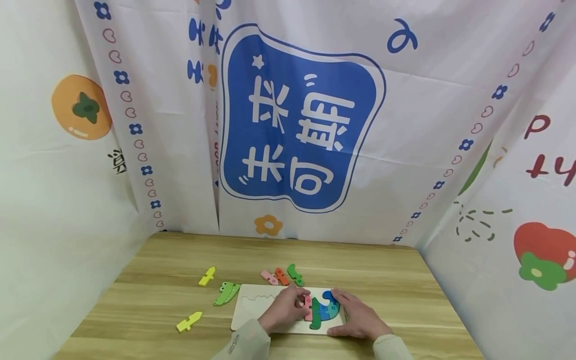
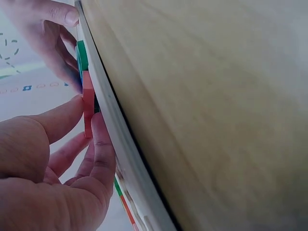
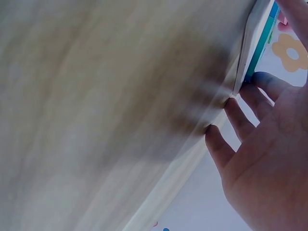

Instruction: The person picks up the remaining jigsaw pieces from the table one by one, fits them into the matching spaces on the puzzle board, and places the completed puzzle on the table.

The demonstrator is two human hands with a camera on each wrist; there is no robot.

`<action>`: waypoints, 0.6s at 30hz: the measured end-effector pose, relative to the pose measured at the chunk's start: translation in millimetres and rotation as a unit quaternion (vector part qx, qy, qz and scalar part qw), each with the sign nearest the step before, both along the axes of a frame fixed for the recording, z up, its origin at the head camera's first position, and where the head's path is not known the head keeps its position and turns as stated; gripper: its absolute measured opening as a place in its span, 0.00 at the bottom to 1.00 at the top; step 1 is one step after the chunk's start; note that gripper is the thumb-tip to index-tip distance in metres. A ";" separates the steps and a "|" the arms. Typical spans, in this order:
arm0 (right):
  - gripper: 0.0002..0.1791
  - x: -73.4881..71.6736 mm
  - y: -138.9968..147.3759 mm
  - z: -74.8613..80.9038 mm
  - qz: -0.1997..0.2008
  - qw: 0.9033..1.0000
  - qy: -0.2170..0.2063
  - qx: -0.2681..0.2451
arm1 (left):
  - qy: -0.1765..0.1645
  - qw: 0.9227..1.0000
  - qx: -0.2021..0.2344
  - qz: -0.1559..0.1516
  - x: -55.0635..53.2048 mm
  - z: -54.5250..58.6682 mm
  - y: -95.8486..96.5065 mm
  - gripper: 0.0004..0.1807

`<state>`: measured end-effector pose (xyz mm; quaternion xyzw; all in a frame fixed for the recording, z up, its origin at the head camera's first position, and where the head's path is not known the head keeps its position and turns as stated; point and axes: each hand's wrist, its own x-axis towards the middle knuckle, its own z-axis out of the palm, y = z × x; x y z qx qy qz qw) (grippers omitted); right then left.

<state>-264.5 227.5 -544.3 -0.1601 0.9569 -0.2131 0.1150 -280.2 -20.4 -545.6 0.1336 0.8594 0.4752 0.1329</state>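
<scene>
A pale wooden puzzle board (image 1: 252, 312) lies near the table's front edge. My left hand (image 1: 284, 306) pinches a pink puzzle piece (image 1: 308, 307) between thumb and fingers; in the left wrist view the piece (image 2: 88, 103) looks red and stands at the board's surface. Right of it, a green piece (image 1: 316, 315) and blue pieces (image 1: 332, 309) sit joined on the board. My right hand (image 1: 359, 315) rests at the board's right end, thumb by the near edge and fingers by the blue pieces. In the right wrist view its fingertips (image 3: 231, 102) touch the board's edge and tabletop.
Beyond the board lie a pink piece (image 1: 269, 277), an orange piece (image 1: 281, 276) and a green tail-shaped piece (image 1: 295, 275). A green crocodile-head piece (image 1: 227, 293) lies at its left end. Two yellow pieces (image 1: 189, 321) lie farther left. Printed cloth (image 1: 180, 150) surrounds the table.
</scene>
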 end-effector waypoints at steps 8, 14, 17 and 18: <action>0.62 -2.5 1.6 -3.0 0.000 1.000 0.001 0.001 | 0.011 1.000 -0.019 0.003 2.4 -1.0 1.6 0.25; 0.62 -3.1 1.7 -5.6 -0.002 1.000 0.001 0.002 | 0.025 0.999 -0.042 -0.002 3.2 -1.9 2.6 0.26; 0.62 -2.8 1.2 -5.7 -0.004 1.000 0.002 0.003 | 0.030 0.999 -0.044 -0.007 3.4 -2.3 1.8 0.26; 0.62 -2.6 1.0 -5.4 -0.005 1.000 0.002 0.003 | 0.031 0.999 -0.042 -0.009 3.4 -2.5 1.2 0.26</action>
